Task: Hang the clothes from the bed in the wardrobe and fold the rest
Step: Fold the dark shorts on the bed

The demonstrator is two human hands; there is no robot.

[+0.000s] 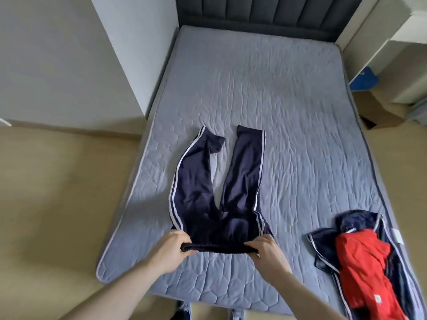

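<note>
Navy track trousers [217, 195] lie spread on the near left part of the bed [300, 139], waistband toward the viewer and both legs running away toward the headboard [265, 15]. Each leg carries white stripes down its outer seam; the left leg's cuff is folded over on itself, while the right leg lies nearly straight, and a wedge of quilted grey-blue cover shows between the two. The left hand [172, 250] grips the left end of the dark ribbed waistband, fingers curled round it; the right hand [265, 252] pinches the right end in the same manner, so that the band is stretched taut between them. On the near right corner of the bed, well apart from the trousers, a red garment [362, 269] lies crumpled atop a navy white-striped jacket [328, 245].
</note>
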